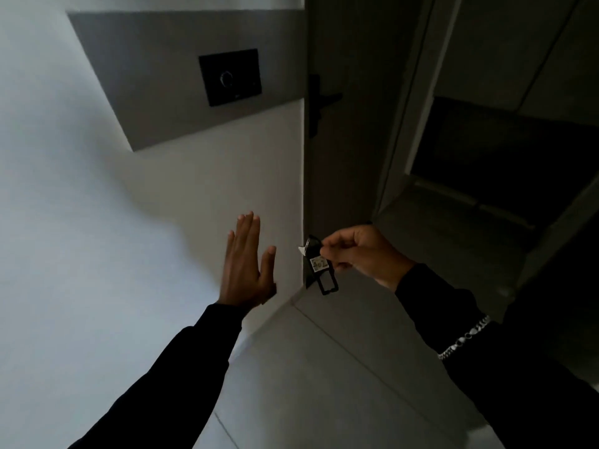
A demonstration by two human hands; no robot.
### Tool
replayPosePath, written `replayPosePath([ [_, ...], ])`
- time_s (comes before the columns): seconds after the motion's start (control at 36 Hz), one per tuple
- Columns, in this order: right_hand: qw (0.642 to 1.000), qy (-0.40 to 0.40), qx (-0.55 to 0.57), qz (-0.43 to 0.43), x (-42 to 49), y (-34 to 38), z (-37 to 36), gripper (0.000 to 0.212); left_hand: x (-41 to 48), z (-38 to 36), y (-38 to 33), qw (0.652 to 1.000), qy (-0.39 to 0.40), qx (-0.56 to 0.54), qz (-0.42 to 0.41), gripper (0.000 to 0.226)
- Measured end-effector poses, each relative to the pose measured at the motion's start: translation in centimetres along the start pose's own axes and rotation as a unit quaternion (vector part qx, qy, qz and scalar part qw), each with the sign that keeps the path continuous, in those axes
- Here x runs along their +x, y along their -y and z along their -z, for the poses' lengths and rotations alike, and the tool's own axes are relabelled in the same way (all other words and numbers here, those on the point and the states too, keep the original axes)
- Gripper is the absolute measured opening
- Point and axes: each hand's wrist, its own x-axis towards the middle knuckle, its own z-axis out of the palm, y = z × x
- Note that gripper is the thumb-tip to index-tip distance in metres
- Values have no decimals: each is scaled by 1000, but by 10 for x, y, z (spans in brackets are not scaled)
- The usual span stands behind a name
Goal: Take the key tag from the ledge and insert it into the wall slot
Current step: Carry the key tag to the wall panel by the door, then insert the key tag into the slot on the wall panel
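**Dim hallway, white wall, dark door**

White wall [81,189] fills left half of frame, brightest at far left. Grey panel [155,76] inset upper left-centre, carrying a black plate [230,80] with a round ring mark. Dark door [356,108] at upper centre, black lever handle [319,103] on its left edge. Grey frame [408,102] right of it; beyond, upper right is near black. Pale large-tile floor [324,384] lower centre, thin grout lines.
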Motion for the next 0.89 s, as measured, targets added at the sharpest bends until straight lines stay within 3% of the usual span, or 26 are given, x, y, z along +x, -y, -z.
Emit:
replayPosePath([
  [0.11,996,10,-74,54,72,15,19,6,50,-8,16,998,-57,14,-2,69],
  [0.28,975,37,-150,157,182,54,28,12,137,-3,48,989,-131,64,-14,69],
  [0.53,931,10,-114,347,297,157,42,17,280,51,59,948,-219,214,-82,66],
  [0.69,916,19,-21,399,367,198,47,14,344,98,83,861,-233,440,-101,63],
  [0.78,904,35,3,425,395,208,52,25,357,106,93,806,-229,538,-97,65],
  [0.89,901,62,39,428,424,214,57,25,363,101,101,749,-256,606,-72,69],
])
